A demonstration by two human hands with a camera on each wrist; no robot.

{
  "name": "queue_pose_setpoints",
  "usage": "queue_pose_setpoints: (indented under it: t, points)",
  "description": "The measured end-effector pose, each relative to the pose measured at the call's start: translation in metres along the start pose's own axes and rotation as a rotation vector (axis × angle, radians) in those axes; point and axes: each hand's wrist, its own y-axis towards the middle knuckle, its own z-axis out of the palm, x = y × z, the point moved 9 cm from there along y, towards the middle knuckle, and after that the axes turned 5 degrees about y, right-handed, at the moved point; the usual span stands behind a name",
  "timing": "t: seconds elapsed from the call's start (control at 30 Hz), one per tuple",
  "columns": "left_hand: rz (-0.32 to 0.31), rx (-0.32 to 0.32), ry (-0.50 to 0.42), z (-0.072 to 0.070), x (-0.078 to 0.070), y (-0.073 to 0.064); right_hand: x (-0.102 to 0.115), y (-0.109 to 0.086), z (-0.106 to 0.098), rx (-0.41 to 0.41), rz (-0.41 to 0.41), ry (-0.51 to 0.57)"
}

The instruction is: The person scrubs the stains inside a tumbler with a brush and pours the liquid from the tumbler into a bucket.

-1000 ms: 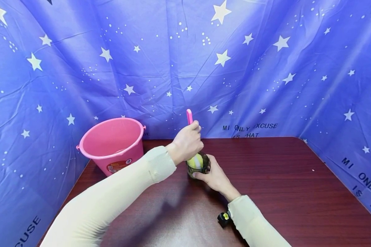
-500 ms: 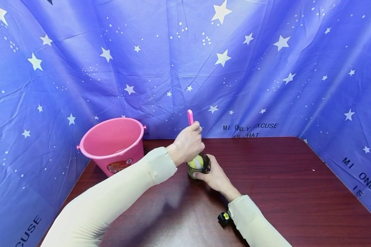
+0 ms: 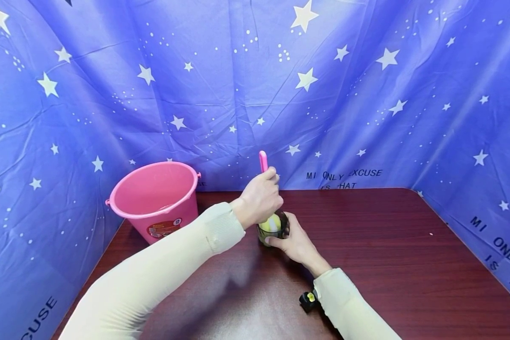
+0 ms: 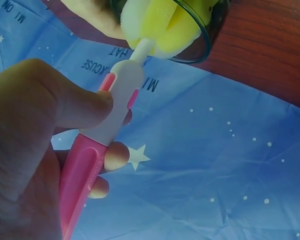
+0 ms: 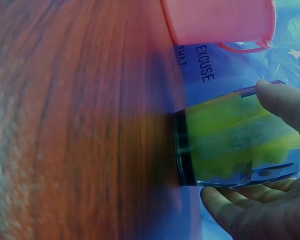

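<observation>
My left hand (image 3: 261,197) grips the pink-and-white handle (image 4: 97,125) of a sponge cup brush, its thumb pressing on the white part. The brush's yellow-and-white sponge head (image 4: 165,22) sits inside a dark, see-through glass (image 5: 235,140). Around the glass's side curl the thumb and fingers of my right hand (image 3: 295,240), which holds it upright at the tabletop. In the right wrist view yellow sponge shows through the wall nearly down to the base. From the head camera the left hand hides the middle of the handle; only its pink end (image 3: 263,161) pokes up.
A pink bucket (image 3: 187,208) with a round label stands at the left back of the dark red wooden table (image 3: 386,245). A blue star-printed curtain (image 3: 238,94) surrounds the back and sides. Below the right cuff shows a small black device (image 3: 308,302).
My left hand and the brush have shifted slightly to the right, the sponge head moving a little within the glass. The right hand keeps its place on the glass.
</observation>
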Motion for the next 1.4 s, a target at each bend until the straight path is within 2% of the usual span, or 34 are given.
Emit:
queue_pose_setpoints:
  t: [0.87,1.23,1.4]
  points:
    - [-0.027,0.008,0.018,-0.0031,0.0000,0.0075,0.0031,0.0010,-0.0035,-0.011,-0.035,-0.075]
    - [-0.024,0.016,0.017,-0.0024,-0.0012,0.0080,0.0060,0.0022,-0.0020,-0.008,-0.084,-0.031]
    - [-0.022,0.012,0.022,-0.0018,-0.0014,0.0081,0.0043,0.0024,-0.0025,-0.020,-0.072,-0.032]
